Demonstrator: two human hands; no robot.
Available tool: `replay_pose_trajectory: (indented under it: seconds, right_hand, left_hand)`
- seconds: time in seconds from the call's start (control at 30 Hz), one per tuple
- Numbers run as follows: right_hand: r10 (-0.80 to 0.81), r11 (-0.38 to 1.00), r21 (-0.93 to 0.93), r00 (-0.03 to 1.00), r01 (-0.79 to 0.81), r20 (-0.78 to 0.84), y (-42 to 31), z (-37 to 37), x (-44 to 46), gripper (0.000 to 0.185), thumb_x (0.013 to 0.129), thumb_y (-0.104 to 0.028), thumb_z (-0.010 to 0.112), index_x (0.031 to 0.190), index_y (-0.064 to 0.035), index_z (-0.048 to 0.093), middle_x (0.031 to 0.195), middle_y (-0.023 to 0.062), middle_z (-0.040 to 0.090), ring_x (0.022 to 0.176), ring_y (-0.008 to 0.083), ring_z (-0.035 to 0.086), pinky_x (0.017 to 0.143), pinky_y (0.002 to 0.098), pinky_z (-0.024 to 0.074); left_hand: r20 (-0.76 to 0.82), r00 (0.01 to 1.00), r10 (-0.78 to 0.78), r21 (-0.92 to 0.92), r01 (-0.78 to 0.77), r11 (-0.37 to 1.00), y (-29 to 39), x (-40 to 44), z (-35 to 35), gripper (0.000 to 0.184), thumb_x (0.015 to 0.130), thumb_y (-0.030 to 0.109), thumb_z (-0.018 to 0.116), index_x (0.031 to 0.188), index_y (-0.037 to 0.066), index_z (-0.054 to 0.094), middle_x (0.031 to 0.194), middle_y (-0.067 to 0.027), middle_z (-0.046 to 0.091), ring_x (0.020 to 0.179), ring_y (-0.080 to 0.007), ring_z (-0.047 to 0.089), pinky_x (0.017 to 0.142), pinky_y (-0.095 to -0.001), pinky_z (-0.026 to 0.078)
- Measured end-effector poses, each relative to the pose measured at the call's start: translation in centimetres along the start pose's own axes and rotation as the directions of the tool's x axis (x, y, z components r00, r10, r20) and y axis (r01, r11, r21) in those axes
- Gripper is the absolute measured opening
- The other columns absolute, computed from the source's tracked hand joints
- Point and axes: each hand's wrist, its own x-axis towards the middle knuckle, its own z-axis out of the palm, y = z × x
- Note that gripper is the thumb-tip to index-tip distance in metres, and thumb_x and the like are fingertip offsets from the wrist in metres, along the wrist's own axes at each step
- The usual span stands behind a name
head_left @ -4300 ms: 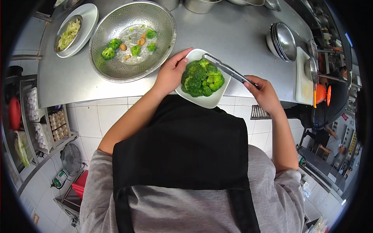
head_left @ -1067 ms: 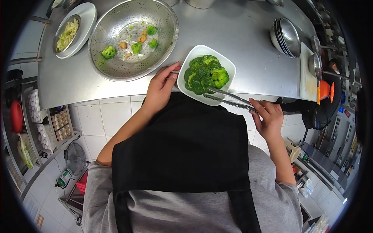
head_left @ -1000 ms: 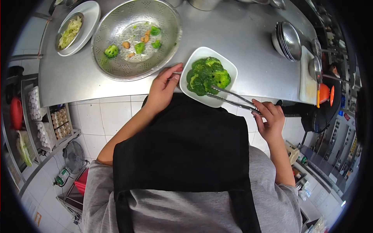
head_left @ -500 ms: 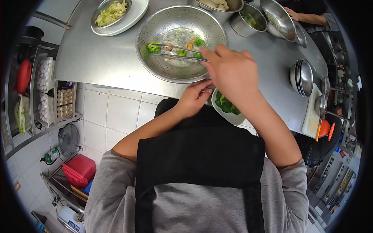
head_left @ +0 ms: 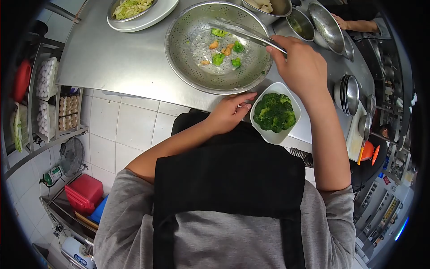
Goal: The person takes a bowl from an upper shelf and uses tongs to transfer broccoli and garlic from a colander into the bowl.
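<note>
Right hand (head_left: 299,62) gripping tongs (head_left: 251,33) over colander (head_left: 178,49) | left hand (head_left: 228,115) loose, holding nothing, beside it | I'm advising light squeezing, sparing florets (head_left: 218,59)

Black apron (head_left: 229,181) over grey, seemingly mottled shirt (head_left: 228,237)

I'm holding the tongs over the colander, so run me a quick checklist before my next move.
1. Tongs in the right hand: ok, held over the colander.
2. Floret gripped by the tongs: cannot tell from this view.
3. Only broccoli in the colander: not ok, brown pieces lie among the florets.
4. Broccoli inside the white bowl: ok, piled within its rim.
5. Bowl well back from the counter's near edge: not ok, it sits at it.
6. Left hand touching the bowl: cannot tell; it's beside it.
</note>
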Motion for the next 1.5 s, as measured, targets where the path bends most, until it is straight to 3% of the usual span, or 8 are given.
replay_pose_trajectory:
  seconds: [0.23, 0.33, 0.63, 0.87, 1.27, 1.33, 1.37, 1.5]
  right_hand:
    - [0.046, 0.994, -0.099, 0.995, -0.037, 0.089, 0.4, 0.0, 5.8, 0.036, 0.091, -0.042, 0.064, 0.111, -0.0138, 0.075, 0.094, 0.0133, 0.074, 0.090, 0.0336, 0.071, 0.080, 0.0444, 0.0546]
    - [0.047, 0.992, -0.125, 0.937, -0.004, 0.345, 2.8, -0.1, 7.8, 0.036, 0.090, -0.043, 0.065, 0.110, -0.0148, 0.076, 0.091, 0.0128, 0.074, 0.090, 0.0330, 0.071, 0.081, 0.0444, 0.0548]
    - [-0.097, 0.992, -0.069, 0.986, 0.107, 0.137, 2.2, 0.3, -1.9, 0.028, 0.091, -0.038, 0.066, 0.112, -0.0223, 0.075, 0.094, 0.0077, 0.075, 0.087, 0.0300, 0.071, 0.077, 0.0441, 0.0565]
    - [-0.074, 0.995, -0.074, 0.993, 0.067, -0.095, 2.3, 1.9, 2.6, 0.028, 0.094, -0.039, 0.062, 0.112, -0.0229, 0.075, 0.099, 0.0098, 0.074, 0.087, 0.0303, 0.072, 0.075, 0.0440, 0.0573]
    - [-0.064, 0.997, -0.031, 0.998, 0.064, 0.026, 3.7, -0.3, 1.1, 0.028, 0.092, -0.038, 0.066, 0.113, -0.0218, 0.075, 0.097, 0.0072, 0.074, 0.089, 0.0306, 0.071, 0.077, 0.0411, 0.0565]
    - [-0.033, 0.993, -0.109, 0.990, 0.048, 0.136, 2.9, -1.1, 3.0, 0.030, 0.093, -0.038, 0.065, 0.115, -0.0193, 0.074, 0.103, 0.0103, 0.074, 0.093, 0.0303, 0.071, 0.080, 0.0407, 0.0558]
    - [0.045, 0.995, -0.099, 0.960, -0.018, 0.276, 1.4, -2.6, 4.2, 0.033, 0.088, -0.034, 0.066, 0.103, -0.0065, 0.076, 0.100, 0.0187, 0.074, 0.099, 0.0308, 0.071, 0.086, 0.0445, 0.0540]
    - [0.073, 0.982, -0.189, 0.928, -0.003, 0.366, -0.1, -2.6, 5.2, 0.033, 0.088, -0.034, 0.065, 0.102, -0.0066, 0.076, 0.098, 0.0152, 0.074, 0.098, 0.0318, 0.071, 0.086, 0.0445, 0.0533]
  left_hand:
    - [0.012, 0.999, 0.048, 0.053, -0.049, 0.997, -0.1, 0.1, -0.1, 0.038, 0.102, 0.007, 0.052, 0.139, 0.004, 0.055, 0.127, -0.0117, 0.061, 0.099, -0.0155, 0.064, 0.088, -0.0291, 0.052]
    - [0.020, 0.998, 0.063, 0.082, -0.064, 0.995, 0.2, 0.1, -0.2, 0.037, 0.102, 0.007, 0.052, 0.139, 0.003, 0.056, 0.127, -0.0117, 0.061, 0.100, -0.0157, 0.063, 0.088, -0.0292, 0.052]
    - [0.007, 1.000, 0.013, -0.001, -0.013, 1.000, -0.3, 0.0, 0.0, 0.037, 0.102, 0.007, 0.052, 0.138, 0.002, 0.056, 0.126, -0.0129, 0.061, 0.102, -0.0168, 0.066, 0.089, -0.0297, 0.053]
    - [0.006, 0.999, 0.042, 0.060, -0.042, 0.997, -0.1, 0.1, 0.1, 0.036, 0.102, 0.007, 0.052, 0.138, 0.002, 0.056, 0.125, -0.0124, 0.061, 0.097, -0.0158, 0.066, 0.087, -0.0294, 0.054]
    - [-0.026, 0.996, 0.086, 0.079, -0.083, 0.993, -0.7, 0.1, 0.1, 0.038, 0.102, 0.009, 0.052, 0.139, 0.007, 0.056, 0.122, -0.0121, 0.063, 0.094, -0.0177, 0.065, 0.085, -0.0295, 0.053]
    - [-0.035, 0.995, 0.097, 0.082, -0.094, 0.992, -0.8, 0.2, 0.2, 0.038, 0.100, 0.011, 0.055, 0.138, 0.009, 0.058, 0.120, -0.0126, 0.065, 0.090, -0.0185, 0.065, 0.080, -0.0294, 0.053]
    - [-0.035, 0.995, 0.099, 0.089, -0.095, 0.992, -0.8, 0.2, 0.2, 0.038, 0.100, 0.011, 0.055, 0.138, 0.009, 0.058, 0.120, -0.0123, 0.065, 0.091, -0.0192, 0.065, 0.081, -0.0296, 0.052]
    - [-0.040, 0.994, 0.102, 0.059, -0.100, 0.993, -0.9, 0.3, 0.4, 0.037, 0.100, 0.010, 0.054, 0.137, 0.007, 0.058, 0.120, -0.0123, 0.064, 0.098, -0.0213, 0.065, 0.086, -0.0301, 0.051]
